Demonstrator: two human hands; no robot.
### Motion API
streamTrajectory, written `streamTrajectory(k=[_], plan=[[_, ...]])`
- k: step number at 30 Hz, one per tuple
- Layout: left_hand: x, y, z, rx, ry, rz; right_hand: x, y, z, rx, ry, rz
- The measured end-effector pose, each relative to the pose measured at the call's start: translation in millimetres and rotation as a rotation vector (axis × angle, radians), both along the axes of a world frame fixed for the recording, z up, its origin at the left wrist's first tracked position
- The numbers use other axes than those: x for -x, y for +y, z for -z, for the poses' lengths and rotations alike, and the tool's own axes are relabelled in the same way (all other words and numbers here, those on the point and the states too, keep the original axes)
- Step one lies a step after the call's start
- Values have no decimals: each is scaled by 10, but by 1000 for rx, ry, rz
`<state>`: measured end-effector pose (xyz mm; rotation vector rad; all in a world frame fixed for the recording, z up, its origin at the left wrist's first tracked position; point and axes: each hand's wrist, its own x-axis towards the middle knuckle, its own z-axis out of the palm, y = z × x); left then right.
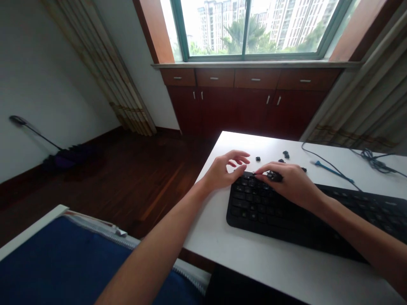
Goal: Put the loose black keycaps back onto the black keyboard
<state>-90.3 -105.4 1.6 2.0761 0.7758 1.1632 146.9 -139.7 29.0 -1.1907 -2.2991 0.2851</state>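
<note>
Bare left forearm (165, 239) crosses dark-blue zipped fabric (47, 262), leading up to the left hand (223, 170): half open, nothing held, by the corner of a long black plastic keyboard (254, 220) on the white tabletop (251, 257). And the right hand (292, 180): thumb and fingertips nearly meeting over the top-left keys (251, 184), a dark lump (275, 176) beneath the fingers; whether that's gripped, I can't tell.

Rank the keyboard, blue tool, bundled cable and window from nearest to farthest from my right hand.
1. Keyboard: directly beneath your right hand.
2. Blue tool: to the hand's right.
3. Bundled cable: farther right.
4. Window: far ahead.
</note>
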Motion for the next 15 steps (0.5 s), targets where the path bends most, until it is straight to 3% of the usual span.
streamTrajectory(k=[6,15], plan=[[-41,22,82,-77,161,-76,22,-23,47,59,-79,13],[-29,35,98,-126,212,-76,19,7,-30,-48,-229,-28]])
